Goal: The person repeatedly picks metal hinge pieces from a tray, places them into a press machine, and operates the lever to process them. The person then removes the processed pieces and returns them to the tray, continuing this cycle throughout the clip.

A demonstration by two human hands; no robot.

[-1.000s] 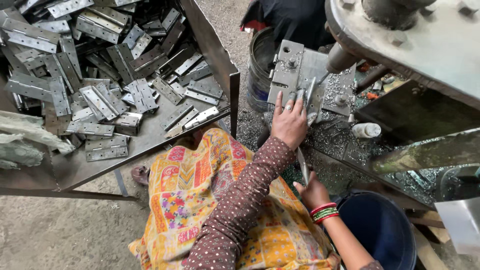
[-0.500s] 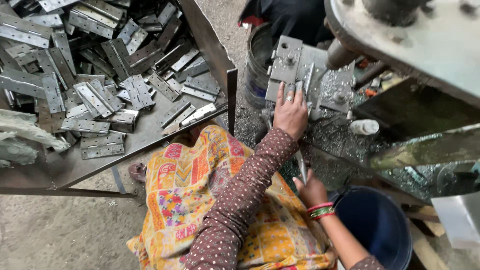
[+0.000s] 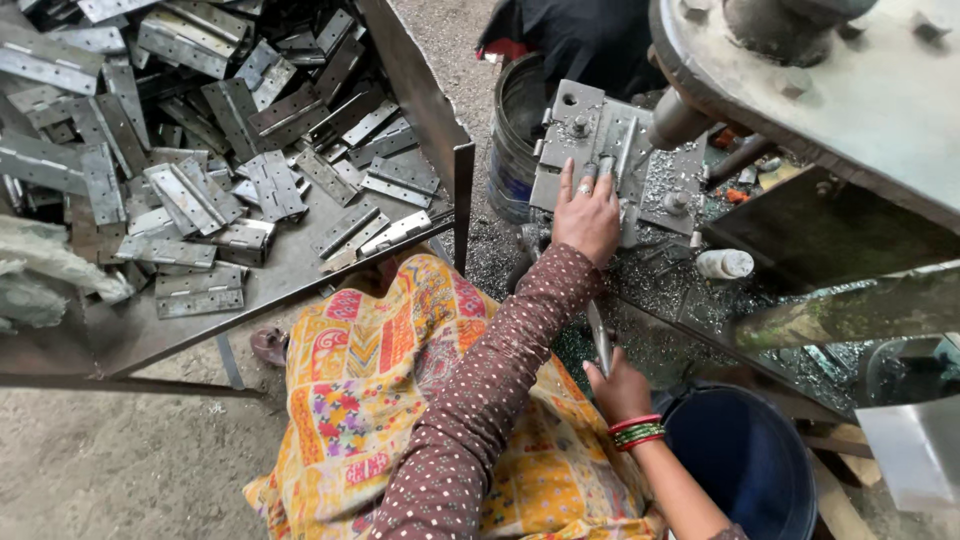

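Gritty concrete floor runs under you, and metal shavings cover the machine surface ahead of your knees. Your left hand lies flat, fingers spread, on the grey metal jig plate bolted there, fingertips touching a thin metal strip on the plate. Your right hand, with red and green bangles at the wrist, is closed around a narrow metal strip that points up toward the plate. Just right of that hand stands a dark blue bucket. A small white bottle lies on its side among the shavings, right of the plate. Behind the plate sits a dark drum with a blue band. To your left, a steel tray holds a heap of grey hinges, and pale crumpled plastic hangs over its near edge. Overhead on the right juts the heavy machine head.

Compared with a moment ago, your left hand has slid slightly lower on the plate; your right keeps its grip on the strip.
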